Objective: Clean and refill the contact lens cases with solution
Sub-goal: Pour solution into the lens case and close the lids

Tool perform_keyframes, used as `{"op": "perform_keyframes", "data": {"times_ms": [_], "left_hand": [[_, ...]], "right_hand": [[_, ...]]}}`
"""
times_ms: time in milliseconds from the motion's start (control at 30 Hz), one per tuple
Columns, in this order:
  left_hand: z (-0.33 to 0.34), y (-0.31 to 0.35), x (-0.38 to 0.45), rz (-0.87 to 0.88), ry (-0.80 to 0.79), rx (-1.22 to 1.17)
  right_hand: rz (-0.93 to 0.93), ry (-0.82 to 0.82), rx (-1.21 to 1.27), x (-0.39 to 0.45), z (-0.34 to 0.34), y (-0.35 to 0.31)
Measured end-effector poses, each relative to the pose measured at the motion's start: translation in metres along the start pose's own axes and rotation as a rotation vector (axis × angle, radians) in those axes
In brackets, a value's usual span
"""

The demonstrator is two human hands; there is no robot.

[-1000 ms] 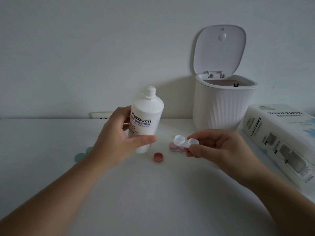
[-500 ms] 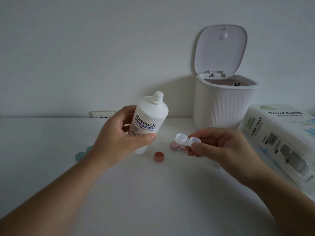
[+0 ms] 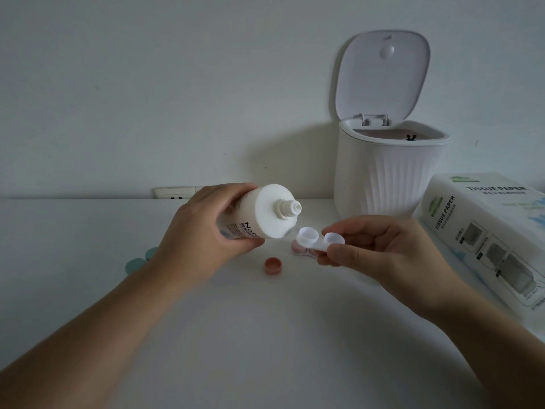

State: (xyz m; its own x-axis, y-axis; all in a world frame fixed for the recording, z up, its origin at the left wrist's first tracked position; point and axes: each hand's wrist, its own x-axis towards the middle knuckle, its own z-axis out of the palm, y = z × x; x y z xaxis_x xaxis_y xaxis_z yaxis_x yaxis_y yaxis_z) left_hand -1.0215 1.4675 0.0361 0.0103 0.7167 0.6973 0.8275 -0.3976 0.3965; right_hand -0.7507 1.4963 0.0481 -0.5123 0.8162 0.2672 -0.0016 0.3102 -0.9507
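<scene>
left hand (image 3: pixel 203 231): fingers wrapped round the solution bottle (image 3: pixel 262 215), thumb under its body
right hand (image 3: pixel 380 249): thumb and fingers pinch the right end of the white lens case (image 3: pixel 317 239), held above the table (image 3: pixel 236 335)
change: bottle stood near upright 0.5 s ago, now tipped on its side, uncapped nozzle pointing right, just above and beside the case's left well; case barely moved
wells: both open, liquid inside cannot be told
pink cap (image 3: pixel 273 265): on table below bottle, open side up
pink case (image 3: pixel 298 247): on table behind white case, partly hidden
teal caps (image 3: pixel 138 262): left, behind left wrist
bin (image 3: pixel 389 172): lid up, back right
tissue pack (image 3: pixel 495 240): far right
</scene>
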Motion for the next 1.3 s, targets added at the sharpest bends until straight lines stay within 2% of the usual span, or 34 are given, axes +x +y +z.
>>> {"op": "perform_keyframes", "data": {"times_ms": [267, 767, 1300], "left_hand": [[0.0027, -0.0085, 0.0043, 0.121, 0.043, 0.098], [0.0033, -0.0061, 0.0082, 0.218, 0.079, 0.193], [0.0016, -0.0047, 0.0088, 0.24, 0.097, 0.228]], "right_hand": [[-0.043, 0.005, -0.062, -0.0009, 0.0009, -0.0019], [-0.025, 0.032, -0.146, -0.0016, 0.0027, -0.0015], [0.028, 0.031, -0.161, -0.0016, 0.003, -0.0017]]}}
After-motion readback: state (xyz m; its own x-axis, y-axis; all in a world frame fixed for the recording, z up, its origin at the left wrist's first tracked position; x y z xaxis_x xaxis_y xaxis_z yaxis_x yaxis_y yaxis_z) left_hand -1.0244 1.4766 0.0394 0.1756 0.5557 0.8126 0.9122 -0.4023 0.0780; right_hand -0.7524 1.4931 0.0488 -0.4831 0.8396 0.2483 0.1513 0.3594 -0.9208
